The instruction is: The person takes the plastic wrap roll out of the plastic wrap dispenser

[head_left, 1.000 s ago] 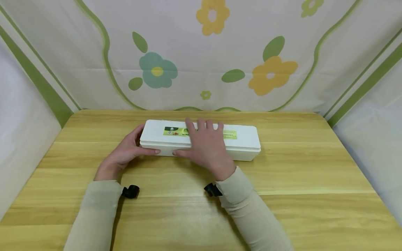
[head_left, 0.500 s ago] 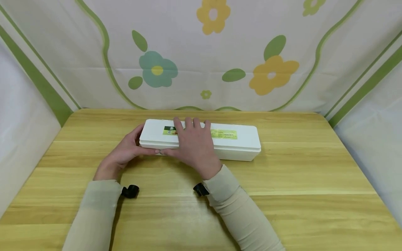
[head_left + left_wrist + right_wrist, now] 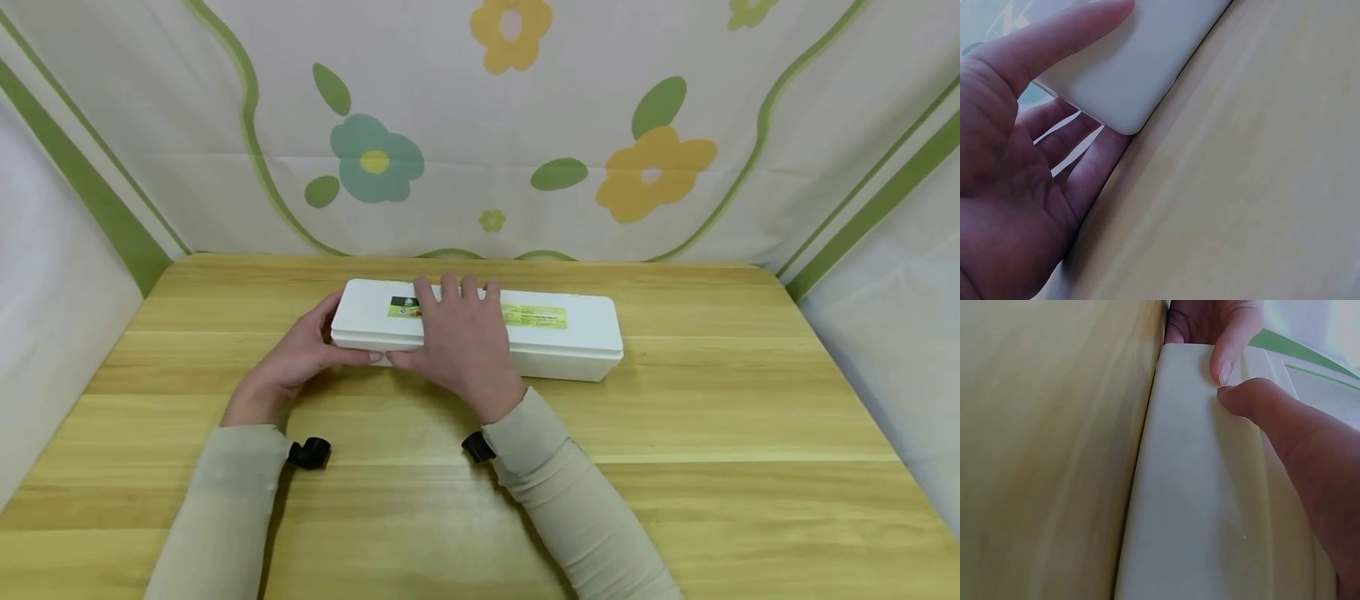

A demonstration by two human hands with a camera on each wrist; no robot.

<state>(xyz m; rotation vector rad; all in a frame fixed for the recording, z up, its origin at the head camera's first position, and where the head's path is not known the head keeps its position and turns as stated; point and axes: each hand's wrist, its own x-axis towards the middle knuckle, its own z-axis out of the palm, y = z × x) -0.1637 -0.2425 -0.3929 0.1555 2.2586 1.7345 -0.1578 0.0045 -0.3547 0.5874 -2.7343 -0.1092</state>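
Observation:
A long white foam box [image 3: 587, 323] with a fitted lid lies lengthwise on the table, a green and yellow label [image 3: 536, 317] on top. My left hand [image 3: 296, 357] grips its left end, thumb along the front wall and fingers around behind the corner. Across the lid, left of centre, my right hand [image 3: 468, 346] holds the box, fingertips over the far edge and covering part of the label. In the right wrist view, the right thumb [image 3: 1291, 428] presses the front wall [image 3: 1185, 487] just below the lid seam, its tip close to the left thumb [image 3: 1229, 353].
The wooden table [image 3: 750, 500] extends in front of the box and to both sides. A white curtain [image 3: 480, 125] with printed flowers hangs behind the back edge, and white cloth stands at left and right. Black camera mounts [image 3: 311, 453] sit at both wrists.
My right hand has slid left along the lid, its thumb coming close to the left thumb. The left hand keeps its grip, and the box stays where it was on the table.

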